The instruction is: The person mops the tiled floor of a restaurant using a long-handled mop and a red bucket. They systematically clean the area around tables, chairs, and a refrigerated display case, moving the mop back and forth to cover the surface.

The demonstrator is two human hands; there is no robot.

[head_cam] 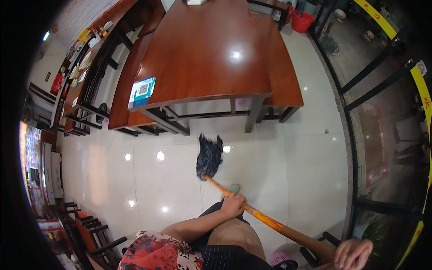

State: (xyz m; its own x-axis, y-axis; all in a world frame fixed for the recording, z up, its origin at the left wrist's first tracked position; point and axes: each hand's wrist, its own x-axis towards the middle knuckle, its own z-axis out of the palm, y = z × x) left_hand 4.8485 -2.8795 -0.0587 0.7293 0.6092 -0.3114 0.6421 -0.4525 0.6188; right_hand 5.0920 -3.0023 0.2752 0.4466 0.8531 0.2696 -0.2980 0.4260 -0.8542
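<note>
A string mop's dark, wet-looking head (209, 157) lies on the pale tiled floor, in front of a long wooden table. Its wooden handle (266, 219), partly orange, runs down to the lower right. My left hand (233, 205) is closed around the handle's middle, just in front of my body. At the lower right, my right hand (352, 253) is at the handle's upper end with curled fingers; its grip is partly hidden. A green shoe tip (235, 188) shows beside the handle.
The wooden table (202, 67) has benches (283, 64) on both sides and a printed-code stand (141, 91) at its corner. Glass doors (374, 135) line the right. A red bucket (301, 22) stands far right, a pink basket (282, 259) near me, and stacked stools (94, 233) lower left.
</note>
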